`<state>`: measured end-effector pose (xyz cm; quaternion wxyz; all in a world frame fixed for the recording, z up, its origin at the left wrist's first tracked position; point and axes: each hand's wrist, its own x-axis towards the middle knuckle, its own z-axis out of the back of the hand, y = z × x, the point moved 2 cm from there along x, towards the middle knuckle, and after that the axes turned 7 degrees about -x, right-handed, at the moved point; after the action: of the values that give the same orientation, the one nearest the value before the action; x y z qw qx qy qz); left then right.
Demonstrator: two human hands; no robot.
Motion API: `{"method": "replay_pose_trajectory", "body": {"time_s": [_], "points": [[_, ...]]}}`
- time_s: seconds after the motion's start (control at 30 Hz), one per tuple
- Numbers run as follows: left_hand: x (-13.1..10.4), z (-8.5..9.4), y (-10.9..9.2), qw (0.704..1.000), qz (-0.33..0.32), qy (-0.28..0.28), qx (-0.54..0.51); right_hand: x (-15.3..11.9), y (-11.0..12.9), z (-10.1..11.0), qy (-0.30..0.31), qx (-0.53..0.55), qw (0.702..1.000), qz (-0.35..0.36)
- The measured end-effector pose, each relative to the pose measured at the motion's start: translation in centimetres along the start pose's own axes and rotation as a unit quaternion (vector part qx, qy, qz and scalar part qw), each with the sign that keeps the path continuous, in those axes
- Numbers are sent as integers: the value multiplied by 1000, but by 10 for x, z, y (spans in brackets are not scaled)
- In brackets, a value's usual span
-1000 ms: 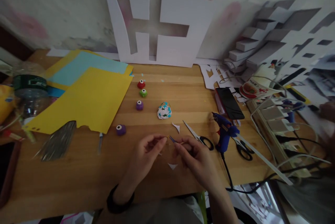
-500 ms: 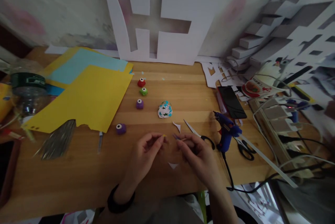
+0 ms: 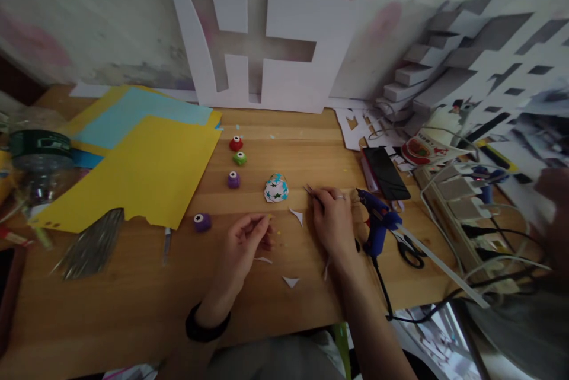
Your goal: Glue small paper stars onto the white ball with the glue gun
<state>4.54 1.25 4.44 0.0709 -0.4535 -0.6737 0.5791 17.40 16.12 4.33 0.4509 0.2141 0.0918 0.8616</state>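
Observation:
My left hand (image 3: 244,243) is closed, thumb and forefinger pinching a tiny yellow piece (image 3: 269,217) above the table. My right hand (image 3: 331,220) rests lower on the wood with its fingers curled over a slim pointed metal tool (image 3: 308,189). Only the tip shows, so I cannot tell whether it is tweezers or scissors. Beyond and between the hands lies a white crumpled dome with blue and green stars (image 3: 276,188). White paper scraps (image 3: 297,216) are scattered near both hands. A purple one-eyed figure (image 3: 202,222) sits left of my left hand.
A blue glue gun (image 3: 377,223) and black-handled scissors (image 3: 409,251) lie to the right, by a phone (image 3: 386,172) and a power strip (image 3: 448,214). Yellow card (image 3: 155,172), a knife (image 3: 167,243) and a wire bundle (image 3: 95,243) are at left. Small figures (image 3: 236,143) stand farther back.
My right hand has moved away from the left, forward and to the right, down onto the table. The left hand keeps its pinch. A white scrap beside it has come into view.

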Motion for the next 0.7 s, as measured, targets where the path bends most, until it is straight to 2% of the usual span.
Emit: {"method": "replay_pose_trajectory", "body": {"time_s": [0.1,0.2,0.27,0.37,0.47,0.7], "points": [[3,-2,0,1000,-15,5,-7,-10,12,17,-25,116,993,-16],[2,-5,-1,998,-54,9,15,-25,35,29,35,272,962,-21],[0,-7,-1,994,-94,22,43,-33,50,30,61,323,944,-27],[-5,-11,-1,983,-152,52,90,-40,61,26,56,355,932,-55],[-8,-14,-2,969,-196,58,141,-42,61,23,26,359,930,-75],[-13,-20,-4,962,-207,51,169,-41,59,28,-5,360,930,-74]]}}
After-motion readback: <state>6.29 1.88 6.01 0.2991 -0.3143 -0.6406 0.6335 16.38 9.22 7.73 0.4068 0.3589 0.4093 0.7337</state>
